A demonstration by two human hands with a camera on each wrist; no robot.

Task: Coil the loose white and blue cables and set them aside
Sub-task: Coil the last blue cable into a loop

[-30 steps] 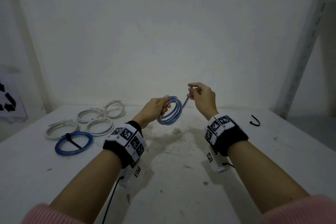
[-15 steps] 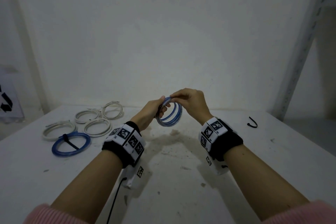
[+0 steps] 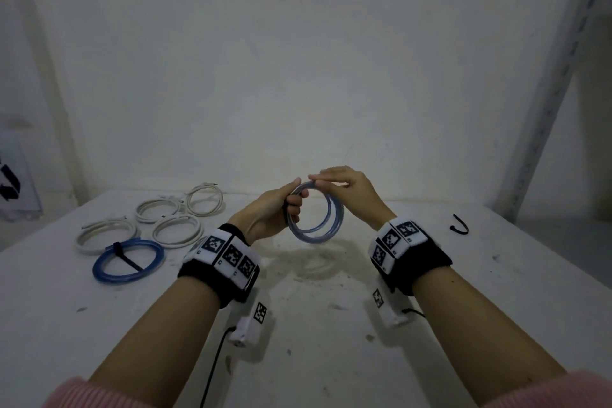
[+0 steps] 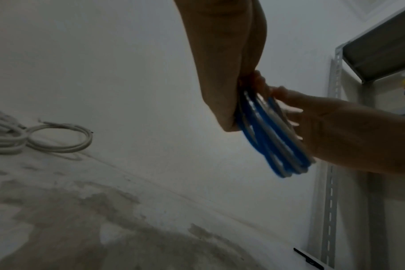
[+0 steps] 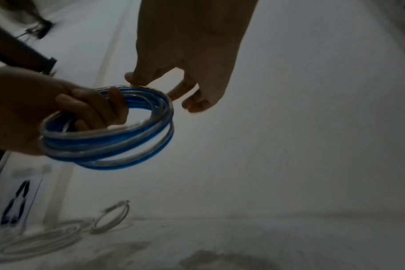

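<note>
Centrally, above the counter (image 3: 331,341), both hands hold one blue cable coil (image 3: 314,217) upright in the air. Left hand (image 3: 265,214): fingers curled through the coil's left side, gripping its turns. Right hand (image 3: 347,190): thumb and forefinger pinching the coil's top. Toward the far left corner lie four white cable coils (image 3: 177,230) and a tied blue coil (image 3: 128,261). Near the right edge lies a black tie (image 3: 459,228).

Coil (image 3: 314,219) held above table (image 3: 331,341) centre between both hands, finished coils (image 3: 159,225) far left, tie (image 3: 459,228) far right
</note>
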